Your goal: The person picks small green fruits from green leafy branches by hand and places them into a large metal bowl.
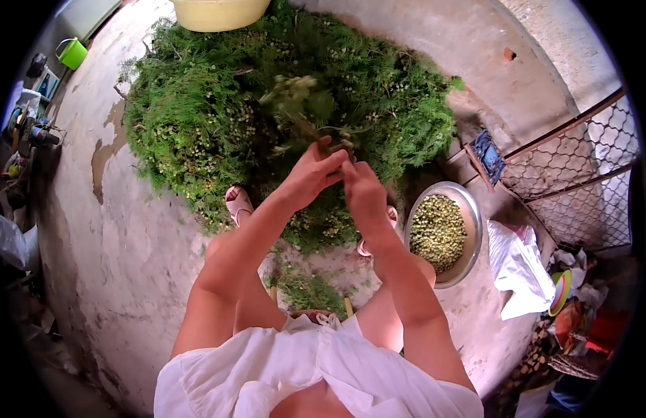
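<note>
A leafy green branch [302,111] with pale seed cones, blurred by motion, stands out ahead of my hands over the pile. My left hand [313,175] is closed around its stem end. Close beside it on the right, my right hand [363,195] has its fingers pressed together, almost touching the left fingertips; what they pinch is hidden. Beneath both hands spreads a large pile of feathery green branches [190,118] dotted with small round cones. To the right of my right arm, a metal basin [478,233] holds many loose yellow-green cones [438,233].
A yellow tub [218,15] sits at the pile's far edge. On the right are a wire-mesh gate [574,167], a white sack [519,268] and clutter. A green bucket [72,53] stands far left. My sandalled feet [238,203] flank the pile's near edge.
</note>
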Demonstrator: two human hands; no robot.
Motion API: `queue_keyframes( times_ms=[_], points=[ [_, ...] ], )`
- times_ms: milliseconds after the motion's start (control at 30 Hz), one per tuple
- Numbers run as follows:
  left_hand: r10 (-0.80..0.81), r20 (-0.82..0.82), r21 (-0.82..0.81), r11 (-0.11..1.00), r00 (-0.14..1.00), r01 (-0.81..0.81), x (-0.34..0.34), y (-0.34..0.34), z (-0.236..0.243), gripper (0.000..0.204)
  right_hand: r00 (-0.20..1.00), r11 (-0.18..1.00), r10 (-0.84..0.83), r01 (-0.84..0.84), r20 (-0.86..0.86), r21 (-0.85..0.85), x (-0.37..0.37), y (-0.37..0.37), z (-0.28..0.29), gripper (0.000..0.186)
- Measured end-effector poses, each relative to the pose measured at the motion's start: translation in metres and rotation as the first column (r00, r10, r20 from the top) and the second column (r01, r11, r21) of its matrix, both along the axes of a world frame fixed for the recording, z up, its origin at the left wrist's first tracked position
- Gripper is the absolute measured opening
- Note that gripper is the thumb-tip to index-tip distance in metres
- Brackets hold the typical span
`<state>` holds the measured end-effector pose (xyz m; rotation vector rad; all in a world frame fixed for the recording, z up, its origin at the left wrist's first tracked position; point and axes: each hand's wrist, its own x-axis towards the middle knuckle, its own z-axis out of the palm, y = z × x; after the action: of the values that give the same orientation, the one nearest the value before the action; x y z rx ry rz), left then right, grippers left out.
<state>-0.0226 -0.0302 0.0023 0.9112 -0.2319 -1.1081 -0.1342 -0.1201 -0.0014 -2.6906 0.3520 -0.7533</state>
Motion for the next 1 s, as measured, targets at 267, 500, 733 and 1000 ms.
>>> queue_keyframes(
  times_ms=[267, 500, 733, 1000],
  points=[
    [0.211, -0.130, 0.068, 0.977, 0.969, -0.204, 0.048, 0.013, -0.005, 0.030, 0.994, 0.430, 0.081, -0.102, 0.074, 0.897, 0.011, -0.011, 0.004, 0.028],
    [-0.018, -0.176, 0.059, 0.998, 0.984, 0.029, 0.028, 0.002, -0.001, 0.036, 0.990, 0.250, 0.019, -0.143, 0.142, 0.958, 0.020, -0.046, -0.002, 0.031],
    [-0.023, -0.073, 0.208, 0.977, 0.997, 0.037, 0.012, -0.012, 0.002, 0.034, 0.964, -0.153, 0.100, -0.230, 0.246, 0.961, 0.027, -0.037, 0.002, 0.035],
    [0.190, 0.112, 0.343, 0.914, 0.975, -0.218, 0.022, -0.011, 0.000, 0.040, 0.992, -0.226, 0.027, -0.118, 0.127, 0.967, 0.023, -0.042, -0.011, 0.025]
  ],
)
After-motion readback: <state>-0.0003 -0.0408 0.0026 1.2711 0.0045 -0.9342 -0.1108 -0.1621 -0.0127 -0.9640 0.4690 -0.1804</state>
